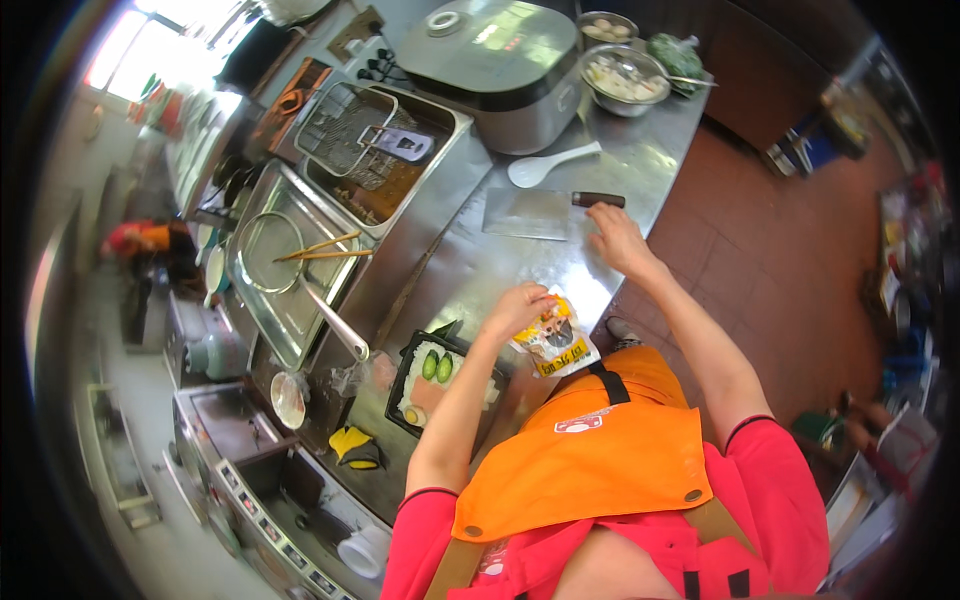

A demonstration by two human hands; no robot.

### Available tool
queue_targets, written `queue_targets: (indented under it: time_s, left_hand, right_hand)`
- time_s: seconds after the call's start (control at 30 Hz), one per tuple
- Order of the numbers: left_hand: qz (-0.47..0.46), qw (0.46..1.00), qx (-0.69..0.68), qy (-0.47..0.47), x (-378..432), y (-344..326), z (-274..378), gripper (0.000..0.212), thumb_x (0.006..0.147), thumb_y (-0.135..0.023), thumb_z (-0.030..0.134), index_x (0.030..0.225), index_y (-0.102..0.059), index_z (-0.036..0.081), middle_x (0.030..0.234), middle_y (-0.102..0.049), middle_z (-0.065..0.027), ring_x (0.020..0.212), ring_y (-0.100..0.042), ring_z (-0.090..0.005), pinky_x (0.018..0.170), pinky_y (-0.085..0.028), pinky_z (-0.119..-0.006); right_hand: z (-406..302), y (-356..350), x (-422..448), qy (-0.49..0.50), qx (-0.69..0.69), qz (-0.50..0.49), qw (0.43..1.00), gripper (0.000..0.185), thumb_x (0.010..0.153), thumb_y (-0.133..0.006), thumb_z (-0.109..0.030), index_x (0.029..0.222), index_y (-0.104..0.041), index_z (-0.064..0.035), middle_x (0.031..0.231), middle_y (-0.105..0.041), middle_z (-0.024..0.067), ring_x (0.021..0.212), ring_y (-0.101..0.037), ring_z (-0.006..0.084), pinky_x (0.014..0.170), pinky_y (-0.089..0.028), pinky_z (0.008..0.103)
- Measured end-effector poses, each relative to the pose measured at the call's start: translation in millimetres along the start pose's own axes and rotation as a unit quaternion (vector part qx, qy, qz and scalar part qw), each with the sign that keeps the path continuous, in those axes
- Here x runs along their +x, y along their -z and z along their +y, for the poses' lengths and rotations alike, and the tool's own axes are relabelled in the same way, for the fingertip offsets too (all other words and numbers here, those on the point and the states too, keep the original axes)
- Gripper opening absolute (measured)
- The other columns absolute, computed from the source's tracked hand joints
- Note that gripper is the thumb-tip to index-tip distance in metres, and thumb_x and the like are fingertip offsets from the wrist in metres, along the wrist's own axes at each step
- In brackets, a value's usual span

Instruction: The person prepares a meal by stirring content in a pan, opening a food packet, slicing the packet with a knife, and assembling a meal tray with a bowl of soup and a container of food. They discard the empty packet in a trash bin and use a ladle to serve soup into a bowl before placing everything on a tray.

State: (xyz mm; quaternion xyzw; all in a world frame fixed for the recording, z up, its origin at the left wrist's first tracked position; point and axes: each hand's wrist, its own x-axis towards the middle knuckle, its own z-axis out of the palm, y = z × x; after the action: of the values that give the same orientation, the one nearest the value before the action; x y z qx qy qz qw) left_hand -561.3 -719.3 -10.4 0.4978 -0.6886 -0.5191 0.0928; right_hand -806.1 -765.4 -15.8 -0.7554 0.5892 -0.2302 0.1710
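My left hand [517, 311] grips the top of a printed plastic food pouch [559, 341], held at the front edge of the steel counter [465, 277]. A Chinese cleaver [526, 214] lies flat on the counter beyond the pouch, its dark handle pointing right. Beside that handle is my right hand [619, 238], fingers slightly bent and not wrapped around it; whether the fingertips touch it I cannot tell. Partly behind my left forearm sits a black tray of rice [420, 382], topped with cucumber pieces, pink slices and a halved egg.
A white spoon [551, 165] lies before a large rice cooker [495, 67]. Steel bowl [626, 101] holds pale chopped food. Left are a fryer basket [349, 131], a steel tray [300, 345] with strainer [270, 251] and chopsticks [322, 251], and a yellow-black cloth item [354, 448].
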Motion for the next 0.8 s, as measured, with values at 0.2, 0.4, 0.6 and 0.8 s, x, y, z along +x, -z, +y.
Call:
queue_targets:
  time_s: [0.2, 0.4, 0.6, 0.8]
  left_hand:
    - [0.077, 0.997, 0.028, 0.006, -17, -32, 36, 0.027, 0.085, -0.058, 0.027, 0.090, -0.061, 0.001, 0.081, -0.060, -0.0167, 0.075, -0.057, -0.0308, 0.069, -0.045, -0.037]
    - [0.179, 0.974, -0.063, 0.121, -46, -77, 52, 0.023, 0.087, -0.057, 0.025, 0.093, -0.062, 0.003, 0.083, -0.062, -0.0141, 0.078, -0.059, -0.0268, 0.069, -0.046, -0.035]
    - [0.223, 0.926, -0.208, 0.222, -44, -98, 80, 0.022, 0.087, -0.057, 0.023, 0.098, -0.065, 0.005, 0.085, -0.066, -0.0110, 0.070, -0.061, -0.0218, 0.067, -0.049, -0.035]
    - [0.320, 0.926, -0.082, 0.181, -16, -114, 0, 0.025, 0.086, -0.059, 0.025, 0.091, -0.067, 0.003, 0.079, -0.067, -0.0123, 0.070, -0.062, -0.0200, 0.064, -0.048, -0.031]
  right_hand:
    - [33, -31, 79, 0.140, -0.148, -0.132, 0.970, 0.038, 0.081, -0.049, -0.010, 0.119, -0.049, -0.0041, 0.117, -0.054, 0.0163, 0.104, -0.054, 0.0343, 0.085, -0.045, 0.0460]
    - [49, -29, 97, 0.225, -0.026, -0.258, 0.939, 0.049, 0.075, -0.053, -0.004, 0.124, -0.045, -0.0049, 0.102, -0.059, 0.0197, 0.098, -0.057, 0.0354, 0.082, -0.048, 0.0448]
    - [78, 10, 86, -0.246, 0.420, -0.536, 0.690, 0.029, 0.091, -0.054, -0.023, 0.112, -0.042, -0.0080, 0.062, -0.053, 0.0039, 0.043, -0.047, 0.0097, 0.038, -0.040, 0.0213]
    - [92, 59, 70, -0.072, 0.234, -0.566, 0.787, 0.025, 0.092, -0.054, -0.025, 0.110, -0.054, -0.0077, 0.055, -0.049, -0.0009, 0.041, -0.045, 0.0087, 0.042, -0.039, 0.0242]
